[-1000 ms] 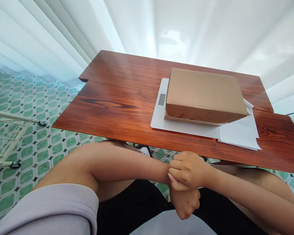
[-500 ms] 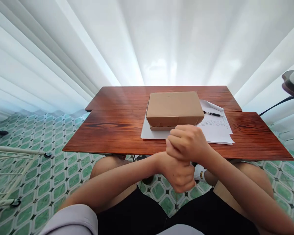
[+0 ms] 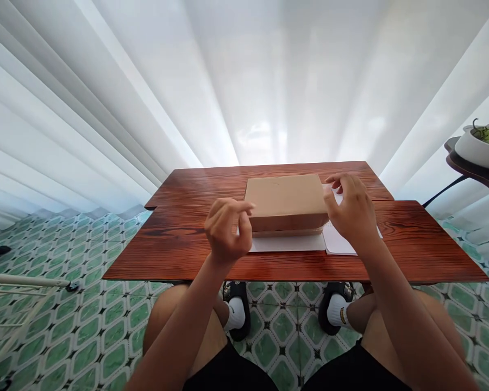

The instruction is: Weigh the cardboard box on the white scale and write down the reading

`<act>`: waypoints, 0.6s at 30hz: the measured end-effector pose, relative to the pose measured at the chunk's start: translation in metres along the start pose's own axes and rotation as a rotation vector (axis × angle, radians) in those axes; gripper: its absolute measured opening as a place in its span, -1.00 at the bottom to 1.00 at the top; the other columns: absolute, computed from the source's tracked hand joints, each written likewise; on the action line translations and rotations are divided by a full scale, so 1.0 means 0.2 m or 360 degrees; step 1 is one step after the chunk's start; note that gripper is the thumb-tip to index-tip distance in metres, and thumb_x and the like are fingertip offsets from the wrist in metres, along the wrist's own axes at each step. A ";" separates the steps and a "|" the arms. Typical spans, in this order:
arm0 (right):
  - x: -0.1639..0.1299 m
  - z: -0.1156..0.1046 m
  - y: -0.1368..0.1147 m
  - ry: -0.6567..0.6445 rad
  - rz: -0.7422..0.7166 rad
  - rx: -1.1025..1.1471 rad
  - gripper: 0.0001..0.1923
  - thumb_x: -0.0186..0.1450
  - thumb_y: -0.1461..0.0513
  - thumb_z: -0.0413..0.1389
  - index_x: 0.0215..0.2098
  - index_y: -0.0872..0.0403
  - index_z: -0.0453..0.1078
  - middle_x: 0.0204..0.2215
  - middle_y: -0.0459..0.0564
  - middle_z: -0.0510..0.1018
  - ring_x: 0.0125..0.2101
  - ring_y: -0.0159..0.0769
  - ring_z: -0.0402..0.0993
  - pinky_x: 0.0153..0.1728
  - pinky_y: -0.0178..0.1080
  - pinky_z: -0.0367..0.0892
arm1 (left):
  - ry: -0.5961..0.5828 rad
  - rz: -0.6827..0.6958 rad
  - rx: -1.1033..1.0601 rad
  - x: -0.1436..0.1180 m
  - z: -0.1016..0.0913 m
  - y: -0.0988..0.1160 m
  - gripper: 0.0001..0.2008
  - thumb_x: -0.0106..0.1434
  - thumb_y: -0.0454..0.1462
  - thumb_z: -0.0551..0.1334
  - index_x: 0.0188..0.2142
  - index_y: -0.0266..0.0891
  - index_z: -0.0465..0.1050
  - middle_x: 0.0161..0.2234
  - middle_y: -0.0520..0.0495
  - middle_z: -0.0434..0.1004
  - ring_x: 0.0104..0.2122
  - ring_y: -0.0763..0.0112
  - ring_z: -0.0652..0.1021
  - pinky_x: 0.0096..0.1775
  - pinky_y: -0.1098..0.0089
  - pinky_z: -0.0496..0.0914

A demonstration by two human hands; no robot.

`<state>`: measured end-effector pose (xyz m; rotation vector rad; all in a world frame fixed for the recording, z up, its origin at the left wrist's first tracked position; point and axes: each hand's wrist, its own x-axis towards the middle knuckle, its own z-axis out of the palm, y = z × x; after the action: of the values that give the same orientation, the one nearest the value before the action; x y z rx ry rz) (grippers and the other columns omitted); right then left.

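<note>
Flanking one rectangular cardboard box, the left hand curls, narrowly parted; the right hand cups wider. Beneath stands one wood-grained table.

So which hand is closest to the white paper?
The right hand: in this view it partly covers the white paper, beside the right end of the cardboard box. The left hand is by the box's left end.

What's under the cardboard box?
A flat white slab on the wooden table; its front strip shows. The box hides what lies farther back, including whether the paper at right extends beneath.
</note>
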<state>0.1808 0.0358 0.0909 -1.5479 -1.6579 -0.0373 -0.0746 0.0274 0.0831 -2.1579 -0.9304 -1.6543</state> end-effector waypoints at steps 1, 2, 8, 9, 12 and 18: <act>0.00 0.01 0.02 -0.0026 0.0037 -0.0006 -0.74 0.40 0.11 -0.03 -0.05 0.04 0.37 -0.18 0.07 0.52 -0.12 -0.11 0.42 -0.12 -0.12 0.29 | 0.0025 -0.0147 -0.0008 0.00 0.00 -0.03 -0.80 0.34 -0.40 0.09 -0.17 -0.16 0.46 -0.38 -0.02 0.55 -0.30 0.32 0.54 -0.15 0.28 0.43; 0.00 0.01 0.03 -0.0057 0.0077 -0.0005 -0.68 0.40 0.09 -0.04 0.01 0.04 0.36 -0.11 0.11 0.52 -0.06 -0.07 0.43 -0.05 -0.07 0.31 | 0.0036 -0.0305 -0.0043 0.00 0.00 -0.06 -0.79 0.36 -0.38 0.09 -0.12 -0.16 0.46 -0.31 -0.04 0.58 -0.22 0.30 0.56 -0.09 0.25 0.44; -0.01 0.06 0.08 -0.0376 0.0337 -0.0003 -0.35 0.42 -0.05 -0.10 0.35 0.11 0.18 0.26 0.22 0.38 0.25 0.06 0.31 0.22 0.12 0.27 | -0.0102 -0.1152 -0.0457 -0.05 0.04 -0.20 -0.57 0.34 -0.30 0.11 0.19 -0.11 0.32 0.21 -0.13 0.43 0.25 0.25 0.42 0.25 0.17 0.30; -0.01 0.07 0.08 -0.0432 0.0377 -0.0006 -0.31 0.42 -0.07 -0.12 0.39 0.11 0.14 0.31 0.20 0.34 0.28 0.06 0.28 0.25 0.13 0.25 | -0.0138 -0.1268 -0.0500 -0.06 0.05 -0.22 -0.53 0.32 -0.29 0.12 0.23 -0.11 0.29 0.26 -0.13 0.38 0.30 0.25 0.36 0.29 0.16 0.25; -0.01 0.09 0.07 -0.0564 0.0459 -0.0022 -0.23 0.43 -0.11 -0.15 0.45 0.13 0.05 0.38 0.17 0.25 0.35 0.05 0.21 0.32 0.13 0.18 | -0.0252 -0.1600 -0.0664 -0.10 0.08 -0.23 -0.40 0.31 -0.27 0.12 0.34 -0.16 0.18 0.37 -0.19 0.23 0.39 0.23 0.24 0.37 0.14 0.14; -0.01 0.11 0.05 -0.0742 0.0539 -0.0155 -0.21 0.46 -0.15 -0.23 0.47 0.13 0.05 0.40 0.20 0.23 0.32 0.15 0.27 0.25 0.13 0.24 | -0.0427 -0.1948 -0.0897 -0.14 0.12 -0.19 -0.30 0.35 -0.12 0.15 0.42 -0.19 0.08 0.46 -0.12 0.06 0.45 0.17 0.11 0.43 0.16 0.05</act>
<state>0.1765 0.0478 0.0706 -2.0031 -1.7306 0.4591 -0.0836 0.0601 0.0439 -2.2858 -2.4552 -2.3236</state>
